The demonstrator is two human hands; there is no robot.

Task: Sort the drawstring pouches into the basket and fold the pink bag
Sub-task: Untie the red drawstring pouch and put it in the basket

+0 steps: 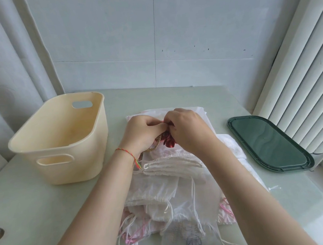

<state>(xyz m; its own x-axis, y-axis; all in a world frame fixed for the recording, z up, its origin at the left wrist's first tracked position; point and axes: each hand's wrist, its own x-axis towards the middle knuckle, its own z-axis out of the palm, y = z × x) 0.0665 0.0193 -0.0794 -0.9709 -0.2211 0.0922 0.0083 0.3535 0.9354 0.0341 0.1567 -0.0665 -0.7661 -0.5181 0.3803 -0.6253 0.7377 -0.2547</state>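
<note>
Red satin pouch [168, 139] is pinched at its gathered neck by left hand [143, 133] and right hand [187, 128], probably cinching its cord; basket [61, 137] waits empty at nine o'clock.

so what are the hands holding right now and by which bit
Both the left hand and the right hand pinch a small red pouch at its gathered top, by its gold drawstring cord.

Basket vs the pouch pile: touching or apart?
Apart. The head view shows a strip of bare table between the cream basket and the left edge of the pouch pile; nothing from the pile reaches its wall.
</note>
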